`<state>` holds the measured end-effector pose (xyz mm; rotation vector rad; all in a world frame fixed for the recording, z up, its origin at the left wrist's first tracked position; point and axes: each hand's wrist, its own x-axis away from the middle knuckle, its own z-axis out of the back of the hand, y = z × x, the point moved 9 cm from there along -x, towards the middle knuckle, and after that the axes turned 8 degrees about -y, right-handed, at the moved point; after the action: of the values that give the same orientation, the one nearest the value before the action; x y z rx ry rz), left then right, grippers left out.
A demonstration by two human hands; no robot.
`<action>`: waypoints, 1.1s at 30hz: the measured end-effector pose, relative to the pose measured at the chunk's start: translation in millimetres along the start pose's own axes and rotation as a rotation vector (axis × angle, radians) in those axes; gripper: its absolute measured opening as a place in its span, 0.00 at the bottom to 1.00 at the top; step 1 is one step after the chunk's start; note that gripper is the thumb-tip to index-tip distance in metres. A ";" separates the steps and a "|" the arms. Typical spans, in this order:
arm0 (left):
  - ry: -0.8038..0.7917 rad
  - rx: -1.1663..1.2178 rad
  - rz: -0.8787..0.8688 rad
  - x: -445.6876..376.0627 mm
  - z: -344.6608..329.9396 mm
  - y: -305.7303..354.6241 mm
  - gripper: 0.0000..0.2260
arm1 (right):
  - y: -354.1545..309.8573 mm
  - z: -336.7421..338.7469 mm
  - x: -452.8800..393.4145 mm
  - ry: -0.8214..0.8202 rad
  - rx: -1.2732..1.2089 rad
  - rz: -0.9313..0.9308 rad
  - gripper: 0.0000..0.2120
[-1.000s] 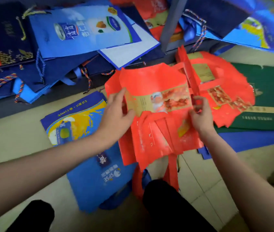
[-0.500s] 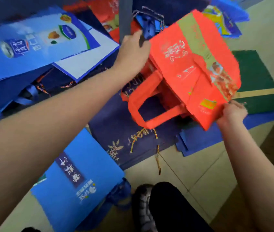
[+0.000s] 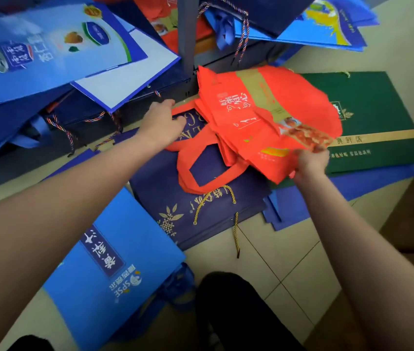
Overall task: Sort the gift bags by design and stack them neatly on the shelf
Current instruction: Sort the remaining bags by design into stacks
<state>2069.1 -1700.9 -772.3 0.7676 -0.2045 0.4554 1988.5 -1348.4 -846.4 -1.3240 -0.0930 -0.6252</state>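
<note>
The red gift bags (image 3: 271,115) lie as a fanned bundle on the floor (image 3: 289,257), directly in front of the grey shelf post (image 3: 187,34). The right hand (image 3: 311,164) pinches the bundle's near corner, fingers closed on the fabric. The left hand (image 3: 161,122) rests at the red handles (image 3: 201,163), left of the post's base; its fingers curl, but whether they grip a handle cannot be told. Under the bundle lie a navy bag (image 3: 201,211) and a green bag (image 3: 378,117), to the right of the post.
</note>
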 end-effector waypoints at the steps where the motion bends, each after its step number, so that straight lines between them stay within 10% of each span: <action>1: 0.000 -0.011 -0.003 0.1 0.6 -0.7 0.23 | -5.9 -8.7 -2.6 -0.063 0.109 0.001 0.28; 5: 0.008 -0.044 -0.024 7.9 2.4 -5.3 0.23 | -4.9 -34.0 16.2 -0.141 0.567 0.001 0.30; 16: -0.012 -0.224 -0.087 53.8 48.4 -69.6 0.24 | -24.9 -122.7 81.7 -0.357 0.592 0.281 0.28; 33: 0.482 -0.438 0.164 172.5 200.5 -268.0 0.24 | -47.2 -345.5 322.7 -0.862 0.833 0.889 0.28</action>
<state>2344.0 -1956.0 -738.6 0.1988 0.0854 0.7083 2137.8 -1792.2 -765.6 -0.6082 -0.3889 0.7183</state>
